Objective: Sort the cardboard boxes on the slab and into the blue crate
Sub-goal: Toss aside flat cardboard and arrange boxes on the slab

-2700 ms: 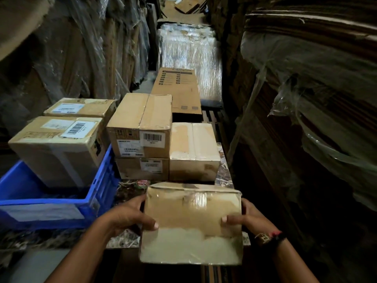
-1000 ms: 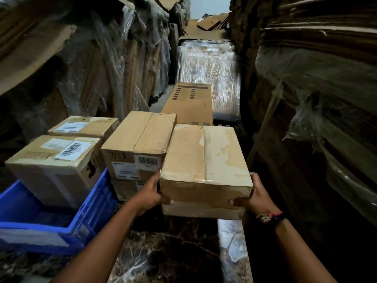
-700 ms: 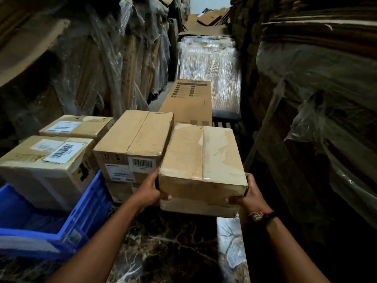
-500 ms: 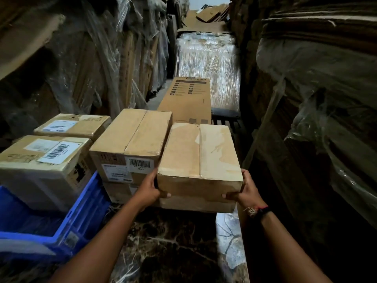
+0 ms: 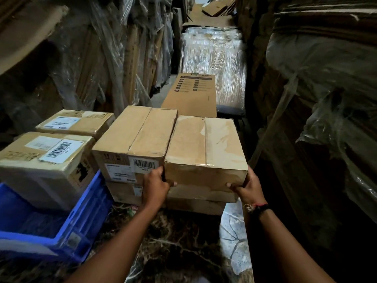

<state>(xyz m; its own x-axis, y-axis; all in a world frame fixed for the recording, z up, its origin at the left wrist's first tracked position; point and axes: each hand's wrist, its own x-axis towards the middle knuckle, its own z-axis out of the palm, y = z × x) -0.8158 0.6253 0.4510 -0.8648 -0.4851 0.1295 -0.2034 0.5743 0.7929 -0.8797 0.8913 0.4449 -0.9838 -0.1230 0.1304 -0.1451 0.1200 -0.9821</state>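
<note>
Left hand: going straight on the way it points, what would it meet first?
Apart from the plain box it grips, the left hand would probably meet the barcode-labelled box beside it first; depth is unclear.

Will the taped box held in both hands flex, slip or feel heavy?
Probably stiff: the taped box shows square edges while the left hand and right hand grip only its near corners. That grip suggests modest weight. Glossy tape might slip.

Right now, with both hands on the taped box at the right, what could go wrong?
The taped box juts past the lower box toward the right edge of the slab; released so, it might tip off. The left hand reaches between it and the barcoded box and could get pinched.
</note>
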